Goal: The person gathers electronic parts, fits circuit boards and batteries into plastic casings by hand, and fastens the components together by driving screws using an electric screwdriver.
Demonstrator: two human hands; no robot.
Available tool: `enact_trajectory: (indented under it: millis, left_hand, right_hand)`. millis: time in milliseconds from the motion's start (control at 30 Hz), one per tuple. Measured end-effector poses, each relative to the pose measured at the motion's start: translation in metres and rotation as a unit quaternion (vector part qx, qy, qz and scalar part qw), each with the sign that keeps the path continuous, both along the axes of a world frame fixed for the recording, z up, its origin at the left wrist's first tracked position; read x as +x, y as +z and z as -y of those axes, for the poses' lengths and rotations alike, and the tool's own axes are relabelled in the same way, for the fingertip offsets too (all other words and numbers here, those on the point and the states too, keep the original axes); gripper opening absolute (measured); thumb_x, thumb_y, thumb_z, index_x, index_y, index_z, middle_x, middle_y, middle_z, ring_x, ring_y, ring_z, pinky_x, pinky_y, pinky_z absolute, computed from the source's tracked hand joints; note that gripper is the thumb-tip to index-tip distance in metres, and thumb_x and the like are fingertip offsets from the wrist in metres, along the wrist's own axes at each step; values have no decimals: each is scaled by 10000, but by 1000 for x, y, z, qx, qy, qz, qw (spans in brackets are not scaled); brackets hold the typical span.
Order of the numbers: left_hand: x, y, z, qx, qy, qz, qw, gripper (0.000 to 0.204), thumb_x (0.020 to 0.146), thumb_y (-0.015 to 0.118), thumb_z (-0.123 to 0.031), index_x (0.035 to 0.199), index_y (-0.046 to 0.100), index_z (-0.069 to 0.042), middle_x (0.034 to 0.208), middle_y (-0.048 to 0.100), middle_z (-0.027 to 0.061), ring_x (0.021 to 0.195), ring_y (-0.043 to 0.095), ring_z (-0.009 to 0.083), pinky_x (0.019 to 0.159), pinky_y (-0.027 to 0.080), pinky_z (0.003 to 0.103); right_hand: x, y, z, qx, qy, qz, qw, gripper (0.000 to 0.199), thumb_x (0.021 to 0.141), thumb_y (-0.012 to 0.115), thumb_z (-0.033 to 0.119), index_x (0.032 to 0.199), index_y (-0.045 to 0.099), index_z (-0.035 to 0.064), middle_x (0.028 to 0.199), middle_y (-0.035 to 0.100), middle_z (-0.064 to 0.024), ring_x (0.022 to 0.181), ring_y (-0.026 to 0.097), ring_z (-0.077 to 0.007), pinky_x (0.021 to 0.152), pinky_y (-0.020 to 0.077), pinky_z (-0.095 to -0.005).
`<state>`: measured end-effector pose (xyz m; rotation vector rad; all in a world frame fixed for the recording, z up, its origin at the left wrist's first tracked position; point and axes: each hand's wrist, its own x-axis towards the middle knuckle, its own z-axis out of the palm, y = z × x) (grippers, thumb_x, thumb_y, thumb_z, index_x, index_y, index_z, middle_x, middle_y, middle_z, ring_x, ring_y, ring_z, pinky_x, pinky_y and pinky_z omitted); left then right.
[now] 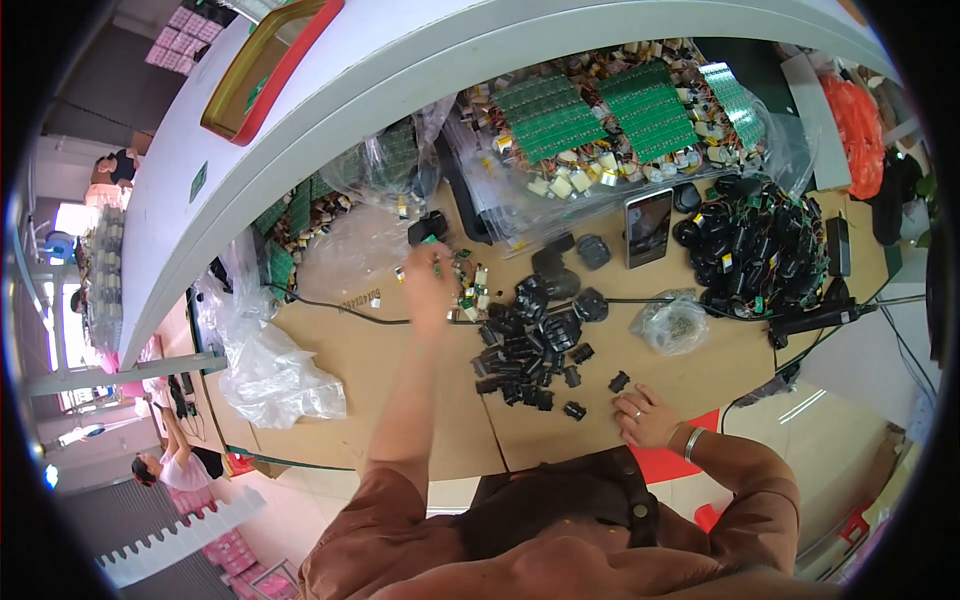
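Note:
My left hand [428, 285] reaches over the table beside a small heap of circuit boards with white connectors and wires [472, 287]. Its fingers are drawn together and slightly blurred; bits of green show at the fingertips, but what they grip is not clear. My right hand [648, 416], a ring on one finger, rests on the table's front edge with its fingers apart and nothing in them. Just beyond its fingertips lies a small black plastic part [619, 381]. Between the hands spreads a pile of black plastic housings [540, 340].
Green circuit-board panels [548, 118] lie on wired parts at the back. A phone-like device [648, 228] stands before a heap of black assembled units [755, 245]. A bagged coil [670, 323], clear plastic bags [275, 370] and a black cable [375, 320] lie around. A white shelf [400, 85] overhangs.

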<state>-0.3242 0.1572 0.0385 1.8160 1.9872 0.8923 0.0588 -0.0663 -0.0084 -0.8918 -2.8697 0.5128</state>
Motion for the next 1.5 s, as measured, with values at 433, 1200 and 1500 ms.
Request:
enact_trajectory:
  millis: [433, 1200, 1500]
  left_hand:
    - [-130, -73, -86, -78, 80, -13, 994, 422, 644, 780, -326, 914, 658, -25, 869, 663, 211, 836, 652, 316, 721, 503, 406]
    - [142, -135, 483, 34, 281, 125, 951, 231, 764, 513, 98, 964, 545, -13, 902, 522, 163, 859, 511, 332, 779, 424, 400]
    - [316, -408, 653, -411, 503, 332, 683, 386, 801, 539, -81, 1169, 522, 32, 1070, 579, 224, 1004, 545, 387, 886, 427, 465]
  right_hand:
    - [-7, -5, 1, -5, 6, -34, 999, 271, 719, 632, 233, 940, 565, 91, 1184, 522, -96, 1156, 469, -245, 1057, 283, -477]
    - [0, -23, 13, 14, -10, -1, 1000, 208, 728, 599, 192, 901, 561, 83, 1192, 481, -153, 1184, 423, -311, 1045, 264, -514]
    - [3, -29, 1, -26, 95, -89, 991, 137, 652, 618, 162, 771, 550, 170, 1136, 513, -86, 1152, 434, -321, 993, 287, -547]
